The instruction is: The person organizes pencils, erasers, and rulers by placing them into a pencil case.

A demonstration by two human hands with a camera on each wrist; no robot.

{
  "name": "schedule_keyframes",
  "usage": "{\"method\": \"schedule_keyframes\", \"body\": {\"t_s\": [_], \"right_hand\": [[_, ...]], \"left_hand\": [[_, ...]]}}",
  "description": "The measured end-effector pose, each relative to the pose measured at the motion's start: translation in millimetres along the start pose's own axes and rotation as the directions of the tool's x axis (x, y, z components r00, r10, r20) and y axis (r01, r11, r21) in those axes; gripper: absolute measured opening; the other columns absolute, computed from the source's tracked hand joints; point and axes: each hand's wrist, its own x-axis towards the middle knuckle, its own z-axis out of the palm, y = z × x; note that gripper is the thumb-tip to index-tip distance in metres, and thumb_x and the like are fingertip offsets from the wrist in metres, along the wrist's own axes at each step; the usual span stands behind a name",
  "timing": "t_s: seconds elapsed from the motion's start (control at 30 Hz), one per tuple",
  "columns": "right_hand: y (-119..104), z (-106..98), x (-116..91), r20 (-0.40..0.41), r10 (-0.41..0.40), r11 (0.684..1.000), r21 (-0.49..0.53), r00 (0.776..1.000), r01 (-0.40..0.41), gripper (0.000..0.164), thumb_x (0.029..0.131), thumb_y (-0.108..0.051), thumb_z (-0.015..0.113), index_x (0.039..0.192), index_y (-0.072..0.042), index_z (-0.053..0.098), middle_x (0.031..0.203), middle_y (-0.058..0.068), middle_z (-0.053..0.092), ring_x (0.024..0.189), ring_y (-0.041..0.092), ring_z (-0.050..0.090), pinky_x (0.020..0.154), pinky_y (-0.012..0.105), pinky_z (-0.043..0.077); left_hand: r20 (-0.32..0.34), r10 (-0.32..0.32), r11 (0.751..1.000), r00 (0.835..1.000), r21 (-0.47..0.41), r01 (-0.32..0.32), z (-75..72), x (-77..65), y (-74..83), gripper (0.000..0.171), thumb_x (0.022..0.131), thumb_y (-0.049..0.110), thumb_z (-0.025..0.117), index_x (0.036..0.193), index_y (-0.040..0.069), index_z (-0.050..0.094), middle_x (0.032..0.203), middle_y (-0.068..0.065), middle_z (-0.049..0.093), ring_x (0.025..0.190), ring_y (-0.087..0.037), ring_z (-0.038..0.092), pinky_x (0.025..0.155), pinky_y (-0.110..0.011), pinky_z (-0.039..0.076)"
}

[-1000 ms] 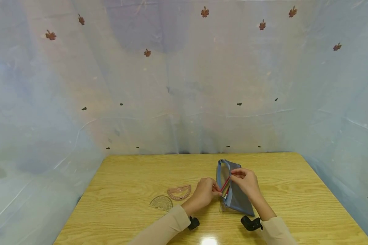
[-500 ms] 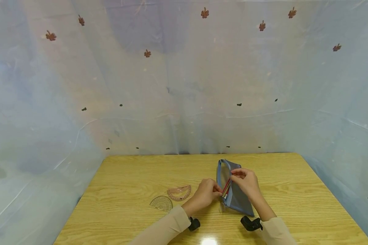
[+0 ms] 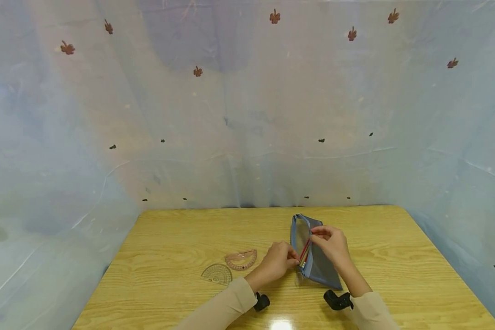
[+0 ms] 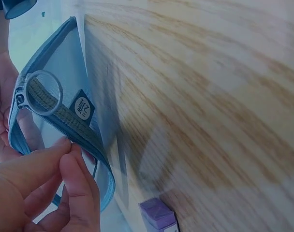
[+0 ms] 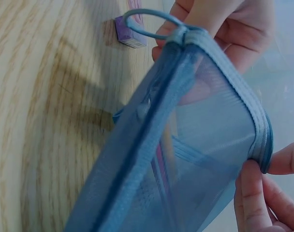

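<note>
A: What's on yr feed? Biggest first.
B: I've got the wood table (image 3: 169, 238) under both hands. Btwn them, the blue mesh pouch (image 3: 322, 266), mouth open.
A: Hands?
B: L hand (image 3: 275, 260) pinches the mouth's L edge; can't tell if it's got a pencil too. R hand (image 3: 332, 245) pinches the opp. edge.
A: Smaller stuff?
B: Pink protractor (image 3: 241, 267) and clear protractor (image 3: 217, 273), left of L hand, pink nearer. Pencils (image 3: 305, 250) inside the pouch, btwn the fingertips. Purple box (image 4: 157, 213) nr L hand, wrist cams only.
A: Changes?
B: V. little vs a sec ago: hands stay put, pencils seem a touch closer to R hand. I'd judge work's mid-way, pouch kept open.
</note>
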Motion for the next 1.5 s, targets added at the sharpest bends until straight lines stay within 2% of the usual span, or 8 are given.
{"method": "schedule_keyframes", "body": {"t_s": [0.17, 0.4, 0.67, 0.83, 1.03, 1.2, 1.33, 1.5], "right_hand": [[1, 0, 1, 0.003, -0.008, 1.0, 0.002, 1.0, 0.008, 0.022, 0.087, 0.0, 0.073, 0.108, 0.009, 0.07, 0.099, 0.017, 0.071, 0.079, 0.008, 0.066, 0.07, 0.019, 0.053], [1, -2, 0, 0.014, -0.002, 1.0, 0.02, 1.0, 0.002, 0.023, 0.087, 0.001, 0.073, 0.108, 0.01, 0.07, 0.099, 0.018, 0.071, 0.077, 0.005, 0.065, 0.07, 0.02, 0.052], [1, -1, 0, 0.009, 0.001, 1.0, 0.003, 1.0, -0.001, 0.021, 0.087, 0.002, 0.072, 0.107, 0.01, 0.07, 0.097, 0.015, 0.071, 0.077, 0.007, 0.065, 0.069, 0.02, 0.053], [1, -1, 0, 0.01, 0.007, 1.0, -0.006, 1.0, -0.007, 0.021, 0.088, 0.001, 0.072, 0.107, 0.009, 0.07, 0.097, 0.015, 0.071, 0.077, 0.008, 0.065, 0.069, 0.021, 0.053], [3, -1, 0, 0.014, 0.01, 1.0, -0.013, 1.0, -0.01, 0.022, 0.088, 0.0, 0.072, 0.108, 0.009, 0.07, 0.098, 0.015, 0.071, 0.077, 0.008, 0.066, 0.069, 0.021, 0.054], [4, 0, 1, 0.014, 0.009, 1.0, -0.019, 1.0, -0.009, 0.021, 0.088, 0.001, 0.071, 0.107, 0.008, 0.07, 0.097, 0.015, 0.071, 0.077, 0.009, 0.066, 0.07, 0.021, 0.054], [4, 0, 1, 0.012, 0.007, 1.0, -0.016, 1.0, -0.007, 0.02, 0.087, 0.001, 0.071, 0.106, 0.008, 0.071, 0.096, 0.014, 0.071, 0.077, 0.011, 0.067, 0.069, 0.022, 0.054], [4, 1, 0, 0.015, 0.012, 1.0, -0.003, 1.0, -0.012, 0.021, 0.087, 0.002, 0.071, 0.106, 0.009, 0.07, 0.095, 0.014, 0.071, 0.077, 0.011, 0.067, 0.069, 0.022, 0.054]], "left_hand": [[-0.014, 0.005, 1.0, 1.0, 0.017, -0.005, -1.5, 1.3, -0.9, 0.01, 0.091, 0.006, 0.073, 0.081, 0.009, 0.075, 0.076, 0.0, 0.068, 0.061, -0.006, 0.058, 0.054, -0.019, 0.046], [-0.02, 0.019, 1.0, 1.0, -0.005, -0.019, -5.5, 0.9, -1.0, 0.009, 0.09, 0.005, 0.073, 0.082, 0.008, 0.074, 0.079, -0.001, 0.069, 0.067, -0.012, 0.062, 0.057, -0.02, 0.048], [-0.019, 0.027, 0.999, 0.999, -0.023, -0.027, -7.9, -0.1, -6.0, 0.005, 0.09, 0.005, 0.074, 0.085, 0.005, 0.074, 0.078, -0.001, 0.068, 0.064, -0.002, 0.056, 0.057, -0.019, 0.049], [-0.041, 0.023, 1.0, 0.999, 0.006, -0.023, -10.1, -2.1, -9.3, 0.003, 0.088, 0.006, 0.077, 0.088, 0.005, 0.074, 0.081, 0.003, 0.067, 0.069, -0.003, 0.059, 0.062, -0.02, 0.051], [-0.072, 0.017, 0.998, 0.997, 0.057, -0.013, -14.2, -6.3, -15.3, 0.014, 0.084, 0.008, 0.082, 0.096, 0.007, 0.074, 0.095, -0.005, 0.07, 0.083, -0.016, 0.064, 0.069, -0.024, 0.053], [-0.105, 0.014, 0.992, 0.994, 0.123, -0.001, -15.9, -11.3, -22.4, 0.024, 0.079, 0.009, 0.086, 0.1, 0.008, 0.075, 0.099, -0.004, 0.069, 0.091, -0.021, 0.063, 0.073, -0.029, 0.053], [-0.151, 0.026, 0.976, 0.988, 0.217, 0.007, -17.2, -14.7, -25.7, 0.031, 0.073, 0.013, 0.092, 0.099, 0.01, 0.076, 0.1, -0.003, 0.069, 0.096, -0.025, 0.062, 0.081, -0.035, 0.053], [-0.165, -0.006, 0.958, 0.986, 0.282, 0.053, -20.1, -18.7, -29.5, 0.039, 0.069, 0.019, 0.094, 0.102, 0.01, 0.075, 0.103, -0.003, 0.067, 0.099, -0.027, 0.059, 0.083, -0.037, 0.053]]}}
